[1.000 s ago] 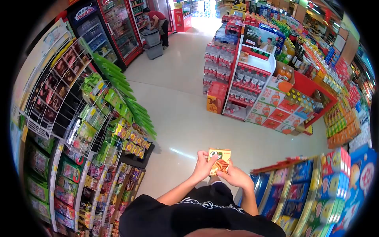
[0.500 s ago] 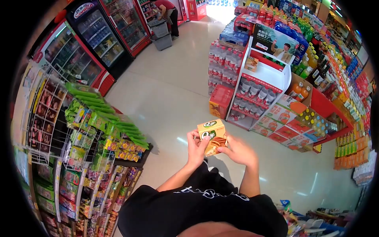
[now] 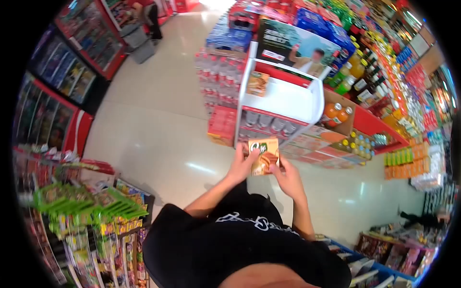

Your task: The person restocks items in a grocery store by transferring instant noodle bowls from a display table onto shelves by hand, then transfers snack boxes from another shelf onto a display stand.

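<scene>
An orange snack box [image 3: 264, 161] with a green and white logo and a picture of brown cakes is held in front of my body. My left hand [image 3: 242, 164] grips its left side, thumb across the front. At the lower right edge, my right hand [image 3: 288, 176] closes on the same box, thumb on the front. Just beyond stands a white display rack [image 3: 293, 103] with red trim. A similar orange box [image 3: 258, 83] stands at the left of its top shelf; bottles [image 3: 266, 121] fill the shelf below.
Packs of bottled water [image 3: 218, 79] and a red carton [image 3: 222, 125] stand left of the rack. Green snack packets [image 3: 91, 204] hang at lower left. Drink fridges [image 3: 62, 67] line the far left. A person [image 3: 149, 17] stands by grey baskets [image 3: 137, 42] at the back.
The white rack now appears closer and further left, and the view has turned right. The box stays in both hands, its front now facing me more squarely with its top face less visible.
</scene>
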A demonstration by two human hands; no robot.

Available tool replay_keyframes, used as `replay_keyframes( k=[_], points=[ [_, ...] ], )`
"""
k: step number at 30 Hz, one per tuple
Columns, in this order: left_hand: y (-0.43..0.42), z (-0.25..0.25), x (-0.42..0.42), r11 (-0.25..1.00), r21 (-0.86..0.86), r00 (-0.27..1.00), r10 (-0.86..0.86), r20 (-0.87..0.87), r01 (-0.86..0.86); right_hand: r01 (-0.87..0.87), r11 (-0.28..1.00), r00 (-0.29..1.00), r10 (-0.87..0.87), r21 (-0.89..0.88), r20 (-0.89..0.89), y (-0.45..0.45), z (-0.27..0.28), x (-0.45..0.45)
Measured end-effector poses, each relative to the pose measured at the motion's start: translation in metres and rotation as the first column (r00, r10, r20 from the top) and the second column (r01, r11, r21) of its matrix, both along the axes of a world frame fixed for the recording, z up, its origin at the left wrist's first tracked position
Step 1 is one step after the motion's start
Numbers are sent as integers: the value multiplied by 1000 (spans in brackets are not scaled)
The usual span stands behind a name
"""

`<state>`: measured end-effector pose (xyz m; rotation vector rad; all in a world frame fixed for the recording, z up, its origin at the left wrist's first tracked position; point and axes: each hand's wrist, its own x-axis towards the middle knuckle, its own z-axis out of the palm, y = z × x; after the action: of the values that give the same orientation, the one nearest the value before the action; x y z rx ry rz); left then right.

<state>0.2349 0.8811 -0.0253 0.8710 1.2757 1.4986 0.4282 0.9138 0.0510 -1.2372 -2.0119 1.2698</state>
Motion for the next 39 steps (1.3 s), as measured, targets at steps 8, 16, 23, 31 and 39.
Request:
replay_keyframes(
  k=[8,16,23,31,39],
  points=[
    [159,40,5,985,69,902,-119,-415,161,250,910,821,-380,-331,-427,156,-23,-4],
    [231,-11,4,974,-224,916,-56,-398,-38,245,679,777,-565,-692,-279,279,-99,-27],
    [271,-37,8,944,-257,915,92,-393,-206,177,672,805,-519,-719,-287,335,-149,-46],
    [250,-18,8,925,-328,923,54,-380,-190,253,801,852,-451,-542,-268,334,-147,-66],
    [133,8,-15,891,-122,827,346,-442,-438,119,991,986,-111,59,-124,329,-125,-80]
  ],
)
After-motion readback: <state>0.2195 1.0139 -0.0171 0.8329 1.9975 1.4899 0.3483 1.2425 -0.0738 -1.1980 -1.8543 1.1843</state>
